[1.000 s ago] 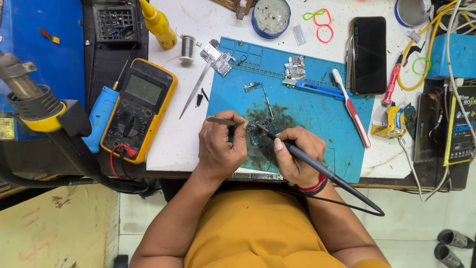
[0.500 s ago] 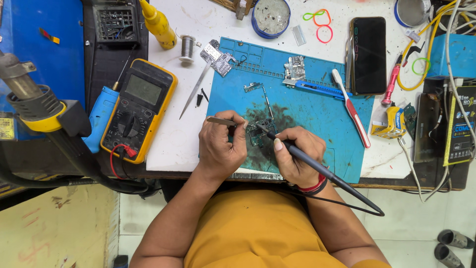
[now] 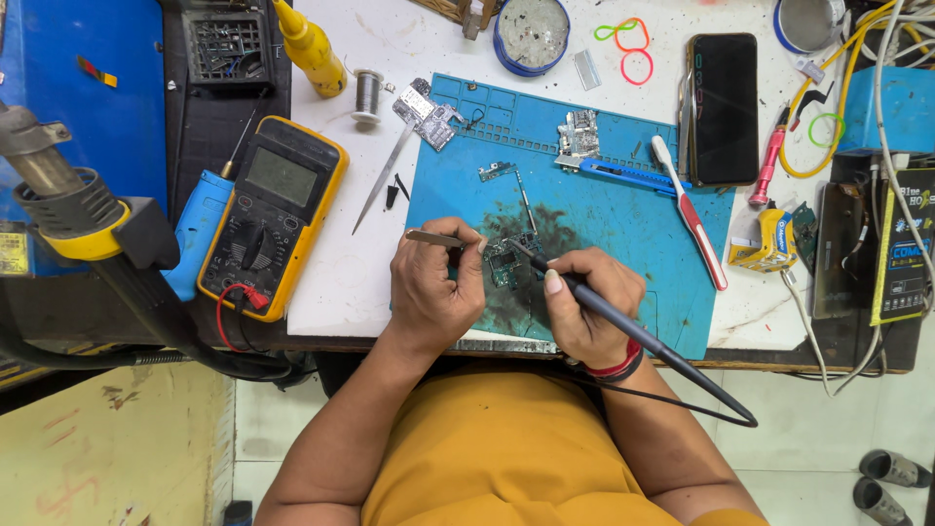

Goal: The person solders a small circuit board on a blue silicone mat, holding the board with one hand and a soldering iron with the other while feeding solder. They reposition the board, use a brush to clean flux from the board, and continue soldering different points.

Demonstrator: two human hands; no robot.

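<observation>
Left hand (image 3: 435,292) is closed around tweezers (image 3: 433,238), whose tips point toward a small circuit board (image 3: 504,261). Right hand (image 3: 587,312) grips a dark soldering iron (image 3: 623,324) like a pen, tip resting on the board. The board lies on the scorched patch of a blue work mat (image 3: 623,209), between both hands. A yellow multimeter (image 3: 275,209) sits well left of the mat.

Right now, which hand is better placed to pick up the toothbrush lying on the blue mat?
Probably the right hand: the toothbrush lies up on its side of the blue mat. But its grip holds the soldering iron. The left hand, holding tweezers, would have to cross over.
</observation>
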